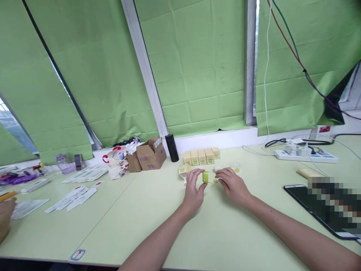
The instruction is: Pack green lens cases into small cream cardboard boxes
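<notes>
My left hand (194, 188) pinches a small lime-green block (205, 177) between thumb and fingers, a little above the table. Close to its right, my right hand (231, 185) has its fingers drawn together at a small yellow piece (216, 180), too small to name. Behind my left hand stands an open cream carton (183, 169) with a green square on it, partly hidden by the fingers. A row of several similar cartons (202, 157) lies just beyond. A small clear dish (235, 166) and a round white object (216, 168) sit behind my right hand.
A black cylinder (172, 148) and a cardboard box (151, 154) stand along the wall. On the right are a power strip (307, 155) and a tablet (304, 203). White papers (72, 197) lie left, near another person's hand (5, 218) at the edge.
</notes>
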Tool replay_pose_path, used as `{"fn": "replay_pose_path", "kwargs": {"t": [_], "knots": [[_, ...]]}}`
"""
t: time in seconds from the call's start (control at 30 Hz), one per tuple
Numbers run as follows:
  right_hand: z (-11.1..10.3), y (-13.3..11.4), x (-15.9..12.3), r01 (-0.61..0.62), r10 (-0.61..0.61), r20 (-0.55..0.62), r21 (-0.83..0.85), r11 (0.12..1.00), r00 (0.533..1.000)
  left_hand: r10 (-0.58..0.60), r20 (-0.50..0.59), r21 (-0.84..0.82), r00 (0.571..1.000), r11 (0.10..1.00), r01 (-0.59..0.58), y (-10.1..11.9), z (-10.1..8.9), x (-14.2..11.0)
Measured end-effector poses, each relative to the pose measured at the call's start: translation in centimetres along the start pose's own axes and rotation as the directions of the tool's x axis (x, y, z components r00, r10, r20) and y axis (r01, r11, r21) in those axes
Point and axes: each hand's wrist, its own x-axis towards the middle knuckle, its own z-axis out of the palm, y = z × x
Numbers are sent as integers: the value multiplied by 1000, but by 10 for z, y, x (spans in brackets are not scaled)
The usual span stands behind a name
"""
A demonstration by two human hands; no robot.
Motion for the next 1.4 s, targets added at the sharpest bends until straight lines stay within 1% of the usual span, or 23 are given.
{"fn": "replay_pose_path", "kwargs": {"t": [0.1,0.2,0.33,0.47,0.53,0.6,0.67,0.73,0.87,1.0,1.07,1.17,1.27,1.4], "knots": [[3,6,-1,-18,31,123,-107,994,992,-146,-35,-115,989,983,141,-5,2,2],[5,7,-1,-2,28,190,-133,991,981,-230,-42,-230,972,949,215,-11,3,4],[8,8,-1,25,15,238,-163,986,971,-259,-38,-344,965,910,231,-19,7,6],[11,9,-1,53,-4,245,-195,979,970,-255,-20,-431,967,875,222,-28,10,8],[12,9,-1,64,-17,223,-205,977,975,-261,-16,-463,965,858,224,-30,11,8],[12,9,-1,62,-28,168,-197,979,985,-270,-14,-479,963,847,230,-32,11,8],[12,9,-1,48,-36,72,-162,986,997,-276,-14,-486,961,842,235,-32,11,9],[10,6,-1,62,-66,-36,-107,992,997,-281,-14,-492,960,837,238,-31,11,9],[2,-6,2,171,-166,-188,6,985,968,-274,-13,-493,962,838,232,-29,10,9],[-9,-26,4,229,-171,-314,156,961,934,-262,-19,-483,965,847,220,-26,10,8],[-12,-33,5,237,-148,-351,226,945,925,-255,-16,-469,967,856,218,-25,10,7],[-13,-38,5,216,-91,-377,302,929,922,-241,-12,-443,970,871,211,-20,9,6],[-10,-38,4,184,-50,-360,351,918,932,-226,0,-425,974,882,204,-13,9,5],[-10,-39,2,190,-65,-328,363,912,943,-212,33,-411,977,888,206,-3,8,3]]}}
